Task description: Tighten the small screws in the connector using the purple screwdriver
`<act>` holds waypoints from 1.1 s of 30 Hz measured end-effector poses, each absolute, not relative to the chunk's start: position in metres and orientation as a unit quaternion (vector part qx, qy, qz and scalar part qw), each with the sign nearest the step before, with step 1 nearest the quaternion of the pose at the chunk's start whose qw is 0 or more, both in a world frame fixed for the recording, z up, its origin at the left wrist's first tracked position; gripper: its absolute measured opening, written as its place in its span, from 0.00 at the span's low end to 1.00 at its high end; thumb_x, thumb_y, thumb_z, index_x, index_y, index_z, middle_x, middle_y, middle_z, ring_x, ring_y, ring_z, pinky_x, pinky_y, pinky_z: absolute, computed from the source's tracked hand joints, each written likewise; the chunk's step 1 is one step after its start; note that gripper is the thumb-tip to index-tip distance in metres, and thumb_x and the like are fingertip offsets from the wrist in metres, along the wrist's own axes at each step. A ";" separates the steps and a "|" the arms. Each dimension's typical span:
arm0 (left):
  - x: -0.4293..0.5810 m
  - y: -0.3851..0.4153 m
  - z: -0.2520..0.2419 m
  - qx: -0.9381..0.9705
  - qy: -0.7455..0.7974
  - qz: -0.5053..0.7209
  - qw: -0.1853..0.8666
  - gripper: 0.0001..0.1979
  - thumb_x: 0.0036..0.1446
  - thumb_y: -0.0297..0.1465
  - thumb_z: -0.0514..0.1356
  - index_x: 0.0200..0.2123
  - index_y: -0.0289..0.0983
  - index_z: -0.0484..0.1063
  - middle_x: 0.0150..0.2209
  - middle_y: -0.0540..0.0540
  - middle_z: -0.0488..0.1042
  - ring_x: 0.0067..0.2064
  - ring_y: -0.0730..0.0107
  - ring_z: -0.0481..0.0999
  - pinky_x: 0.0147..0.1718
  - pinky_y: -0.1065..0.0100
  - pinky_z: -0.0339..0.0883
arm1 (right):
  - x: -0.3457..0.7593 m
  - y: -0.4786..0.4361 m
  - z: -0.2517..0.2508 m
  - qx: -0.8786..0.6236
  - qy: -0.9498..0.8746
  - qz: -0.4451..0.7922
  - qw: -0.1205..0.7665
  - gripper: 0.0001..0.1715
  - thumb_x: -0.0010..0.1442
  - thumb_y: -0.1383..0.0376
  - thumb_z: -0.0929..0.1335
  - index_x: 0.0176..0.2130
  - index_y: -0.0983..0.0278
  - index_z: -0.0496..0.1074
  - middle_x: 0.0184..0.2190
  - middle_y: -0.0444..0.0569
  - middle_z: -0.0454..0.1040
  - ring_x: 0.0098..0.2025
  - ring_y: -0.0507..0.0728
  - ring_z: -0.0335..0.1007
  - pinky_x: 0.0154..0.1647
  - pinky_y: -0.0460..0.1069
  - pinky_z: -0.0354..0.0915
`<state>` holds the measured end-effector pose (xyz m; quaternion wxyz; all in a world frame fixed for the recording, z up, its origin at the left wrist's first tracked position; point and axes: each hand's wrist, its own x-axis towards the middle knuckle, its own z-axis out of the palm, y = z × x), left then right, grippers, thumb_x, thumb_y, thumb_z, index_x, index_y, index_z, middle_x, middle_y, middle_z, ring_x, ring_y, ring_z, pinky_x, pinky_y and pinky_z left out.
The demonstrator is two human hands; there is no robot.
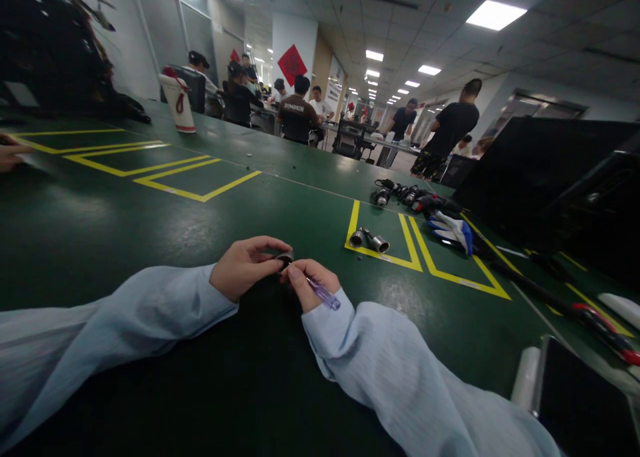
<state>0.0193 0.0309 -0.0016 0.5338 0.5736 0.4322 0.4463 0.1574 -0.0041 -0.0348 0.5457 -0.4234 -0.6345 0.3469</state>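
Between the thumb and fingers of my left hand (247, 268) sits a small round metal connector shell (285, 258), its open end turned towards my right hand. My right hand (311, 284) is closed around a screwdriver with a clear purple handle (325, 294). The handle points down and to the right, while the tip is at the shell, partly hidden by my fingers. I cannot tell whether the tip touches a screw. Two similar metal connector parts (380, 244) lie on the green table to the right, inside a yellow taped box.
More connectors with black cables (383, 196) lie at the back right. Beside them is a white and blue glove (451, 230). A paper cup (179, 104) stands far left, near another person's hand (13, 152). A dark phone-like device (580, 397) is at the lower right.
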 end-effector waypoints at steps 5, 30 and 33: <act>0.019 0.032 -0.003 0.590 0.447 0.452 0.498 0.12 0.33 0.28 0.64 0.28 0.34 0.74 0.26 0.47 0.78 0.28 0.69 0.76 0.29 0.69 0.70 | 0.156 -0.004 -0.036 -0.415 -0.639 0.355 0.542 0.12 0.56 0.63 0.63 0.27 0.64 0.73 0.25 0.46 0.74 0.29 0.51 0.69 0.33 0.46 0.64; -0.018 0.067 0.006 0.656 0.608 0.371 0.252 0.18 0.43 0.30 0.58 0.39 0.29 0.74 0.29 0.44 0.78 0.33 0.63 0.78 0.36 0.67 0.70 | 0.157 -0.001 -0.038 -0.446 -0.580 0.418 0.538 0.12 0.54 0.60 0.64 0.28 0.66 0.72 0.22 0.46 0.74 0.21 0.49 0.65 0.24 0.45 0.62; -0.039 0.079 0.010 0.643 0.661 0.349 0.168 0.18 0.46 0.29 0.58 0.41 0.29 0.74 0.31 0.43 0.78 0.36 0.64 0.77 0.39 0.68 0.68 | 0.157 0.000 -0.037 -0.451 -0.550 0.455 0.536 0.12 0.53 0.60 0.64 0.26 0.66 0.71 0.19 0.44 0.72 0.19 0.48 0.64 0.22 0.44 0.62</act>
